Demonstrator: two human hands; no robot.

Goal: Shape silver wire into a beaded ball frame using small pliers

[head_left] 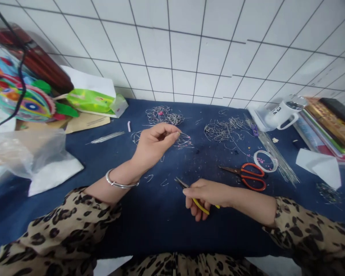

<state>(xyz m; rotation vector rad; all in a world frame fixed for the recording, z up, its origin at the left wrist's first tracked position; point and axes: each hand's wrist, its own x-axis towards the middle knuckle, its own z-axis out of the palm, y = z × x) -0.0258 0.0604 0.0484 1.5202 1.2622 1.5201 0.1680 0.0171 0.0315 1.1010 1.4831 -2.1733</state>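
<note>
My left hand (153, 143) hovers over the dark blue cloth (149, 222), fingers pinched together on a thin wire piece (181, 134) near a small heap of bent wires (184, 141). A silver bangle (119, 183) sits on that wrist. My right hand (207, 195) rests low on the cloth, closed round yellow-handled pliers (189, 189) whose tip points left. Both sleeves have a leopard print.
More wire heaps lie at the back middle (163, 115) and right (224, 128). Orange scissors (245, 174), a tape ring (266, 161), straight wire rods (278, 161), a white mug (281, 113), books (330, 122), white paper (319, 165), a plastic bag (28, 153) and colourful packaging (25, 99) surround the work spot.
</note>
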